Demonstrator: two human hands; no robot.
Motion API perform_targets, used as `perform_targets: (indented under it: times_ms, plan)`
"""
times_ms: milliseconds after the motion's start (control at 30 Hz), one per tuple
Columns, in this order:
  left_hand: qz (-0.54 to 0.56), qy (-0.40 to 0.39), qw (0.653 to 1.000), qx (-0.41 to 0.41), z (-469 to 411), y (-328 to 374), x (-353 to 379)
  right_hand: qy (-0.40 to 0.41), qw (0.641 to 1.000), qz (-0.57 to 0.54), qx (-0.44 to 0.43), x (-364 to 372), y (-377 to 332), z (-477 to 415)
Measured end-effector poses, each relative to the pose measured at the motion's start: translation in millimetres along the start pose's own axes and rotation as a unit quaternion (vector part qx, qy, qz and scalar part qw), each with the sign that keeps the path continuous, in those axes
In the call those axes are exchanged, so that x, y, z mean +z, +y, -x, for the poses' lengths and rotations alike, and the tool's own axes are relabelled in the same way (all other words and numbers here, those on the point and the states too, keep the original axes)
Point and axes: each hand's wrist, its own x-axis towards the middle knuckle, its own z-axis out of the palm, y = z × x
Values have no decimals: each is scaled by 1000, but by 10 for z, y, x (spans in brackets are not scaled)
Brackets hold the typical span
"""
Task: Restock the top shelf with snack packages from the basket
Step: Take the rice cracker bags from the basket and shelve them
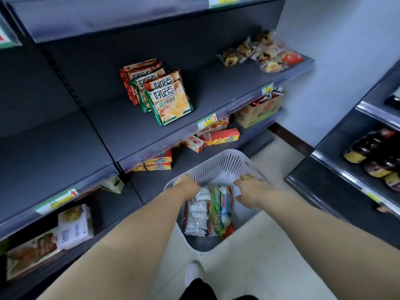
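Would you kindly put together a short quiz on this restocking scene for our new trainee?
1. True or false: the white basket is empty.
2. Where are the left hand and the right hand? A: on the dark bottles. B: at the basket, over its snack packages. C: on a price label.
3. Fill in: the clear-wrapped pastries lie at the ___ end of the shelf that holds the biscuit packs.
Key: 1 false, snack packages lie in it; 2 B; 3 right.
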Motion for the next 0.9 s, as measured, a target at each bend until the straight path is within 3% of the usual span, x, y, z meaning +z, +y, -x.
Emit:
perform_targets:
  times_ms: [200, 500, 700, 900]
  plan:
    - [17, -30, 997, -66, -353, -217, 296, -14, 999, -30, -24, 266, 32, -452]
    - [135, -28, 971, -195, -660, -403, 669, -43, 994, -19, -99, 529, 78, -1151]
    - [149, -16, 951, -272, -948, -480, 892, -109, 979, 15, -171, 706, 201, -1500]
    - [146, -4, 933, -328, -1173, -596, 1185, -98, 966, 18, -237, 680, 429, -1731]
